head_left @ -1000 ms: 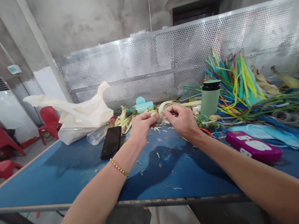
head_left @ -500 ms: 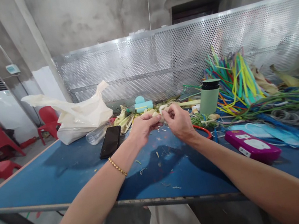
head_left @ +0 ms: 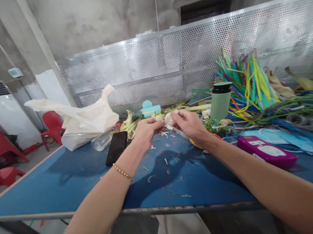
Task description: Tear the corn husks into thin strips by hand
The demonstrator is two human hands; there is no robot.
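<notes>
Over the middle of the blue table (head_left: 95,184), my left hand (head_left: 147,131) is closed, its thumb and fingers pinching a pale, husk-like strip (head_left: 169,120). My right hand (head_left: 189,126) is closed on the same strip from the other side, fingertips bent down onto it. A narrow pale end (head_left: 180,132) hangs below the right fingers. The fingers hide part of the strip, so its full shape cannot be made out. Small pale scraps (head_left: 166,161) lie on the tabletop beneath both hands.
Left of the hands are a black phone (head_left: 116,148), a clear plastic bottle (head_left: 100,142) and a white plastic bag (head_left: 87,123). To the right stand a green tumbler (head_left: 221,102), a purple box (head_left: 267,151) and bundles of coloured strips (head_left: 255,83). A perforated metal screen (head_left: 142,71) runs behind.
My right hand has shifted slightly right, with its fingers turned further down. More of the pale strip shows between the hands, and extra scraps lie below them. The left hand has barely moved.
</notes>
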